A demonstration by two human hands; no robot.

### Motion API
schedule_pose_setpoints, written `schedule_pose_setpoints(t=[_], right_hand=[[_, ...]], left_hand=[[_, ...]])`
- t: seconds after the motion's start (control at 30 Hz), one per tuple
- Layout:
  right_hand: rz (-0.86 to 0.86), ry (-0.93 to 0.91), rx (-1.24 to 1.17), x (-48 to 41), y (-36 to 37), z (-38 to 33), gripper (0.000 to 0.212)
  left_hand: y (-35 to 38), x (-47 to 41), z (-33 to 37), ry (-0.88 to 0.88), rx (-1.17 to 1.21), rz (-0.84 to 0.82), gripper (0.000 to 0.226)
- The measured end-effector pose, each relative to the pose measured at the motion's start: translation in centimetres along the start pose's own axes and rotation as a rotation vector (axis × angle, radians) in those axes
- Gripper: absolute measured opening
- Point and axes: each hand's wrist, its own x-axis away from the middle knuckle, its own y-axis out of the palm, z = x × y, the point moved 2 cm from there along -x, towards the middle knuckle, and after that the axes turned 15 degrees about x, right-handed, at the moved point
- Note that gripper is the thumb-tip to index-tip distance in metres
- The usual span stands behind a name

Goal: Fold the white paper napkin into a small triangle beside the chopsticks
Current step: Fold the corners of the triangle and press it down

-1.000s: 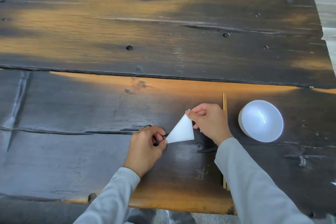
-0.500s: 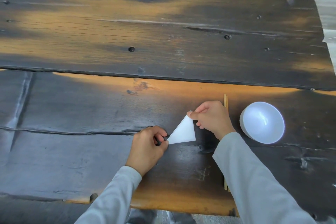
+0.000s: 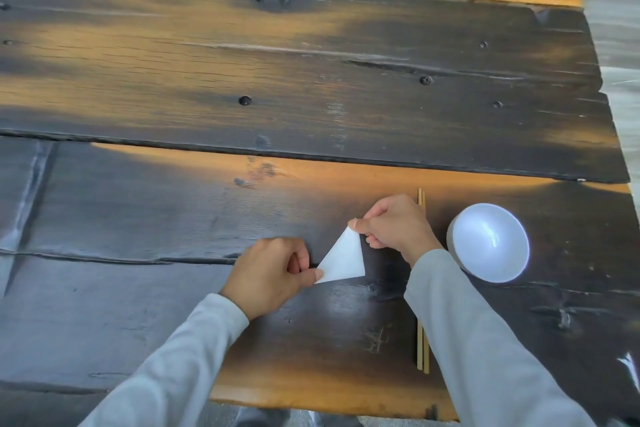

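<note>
Napkin (image 3: 343, 258), crisp white paper already triangular, is lying on the dark, knotty plank desk (image 3: 207, 80) beside thin wooden chopsticks (image 3: 423, 350); left hand (image 3: 268, 274) and right hand (image 3: 394, 225) are each keeping a grip pinched on a corner.

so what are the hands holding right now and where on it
Both hold the white napkin, already a triangle. The left hand pinches its lower left corner; the right hand pinches its top corner. The chopsticks and bowl are untouched.
</note>
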Motion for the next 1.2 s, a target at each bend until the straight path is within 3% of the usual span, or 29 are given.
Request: schedule_pose_setpoints(t=[0.07,0.17,0.27,0.47,0.77,0.93,1.0,1.13,1.2], right_hand=[[0.002,0.003,-0.001,0.0,0.0,0.1,0.022],[-0.002,-0.004,0.019,0.0,-0.1,0.0,0.022],[-0.010,-0.003,0.011,-0.1,0.0,0.0,0.022],[-0.012,-0.001,0.004,0.0,0.0,0.0,0.023],[-0.035,-0.005,-0.014,-0.1,-0.2,-0.1,0.022],[-0.141,0.051,-0.131,0.6,-1.2,-0.7,0.028],[-0.035,-0.020,-0.098,1.5,-1.1,-0.6,0.027],[0.440,-0.381,0.025,6.7,1.6,0.8,0.023],[0.443,-0.546,0.059,9.8,4.4,1.9,0.039]], left_hand=[[-0.2,-0.5,0.9,0.181,-0.042,0.002,0.019],[-0.1,-1.8,2.0,0.349,-0.316,-0.114,0.047],[0.0,-3.6,2.3,0.450,-0.579,-0.231,0.061],[-0.3,-5.5,2.5,0.514,-0.785,-0.332,0.078],[-0.2,-6.2,2.1,0.511,-0.794,-0.324,0.090],[-0.2,-6.4,2.1,0.488,-0.813,-0.307,0.097],[-0.2,-6.4,2.3,0.484,-0.812,-0.300,0.099],[-0.2,-6.2,2.3,0.483,-0.820,-0.293,0.097],[-0.2,-6.2,2.4,0.498,-0.851,-0.283,0.096]])
